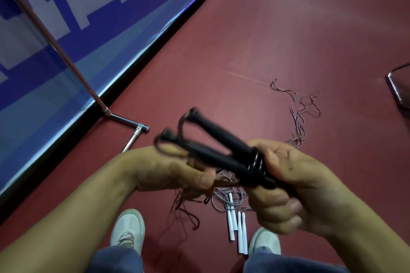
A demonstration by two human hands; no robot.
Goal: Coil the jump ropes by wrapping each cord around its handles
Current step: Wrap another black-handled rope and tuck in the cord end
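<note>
Both of my forearms are reaching forward from the bottom corners and meeting in the middle. My right hand is turning palm inward, and its fingers are curling tight round the near ends of two black handles, with the thumb lying on top beside the wraps. From those fingers the handles are pointing up and away to the left, spreading slightly apart at their far tips. Several turns of dark cord are binding both handles together just ahead of my right thumb.

My left hand is hovering just left of my right fingers, knuckles up. Its thumb and fingers are closing on a run of the cord that is stretching across to the wrapped part. Motion blur is smearing that pinch, so I cannot tell exactly how the fingertips are lying. One loop of cord is arching above my left knuckles near the handles' far tips, and loose strands are dangling below my left fingers toward the floor.

Beneath my fingers, white handles are lying side by side on the floor between my two shoes, amid a tangle of grey cord that is trailing away beyond my right fingers. Far to the left of my left fingers, a metal stand is propping a blue banner.
</note>
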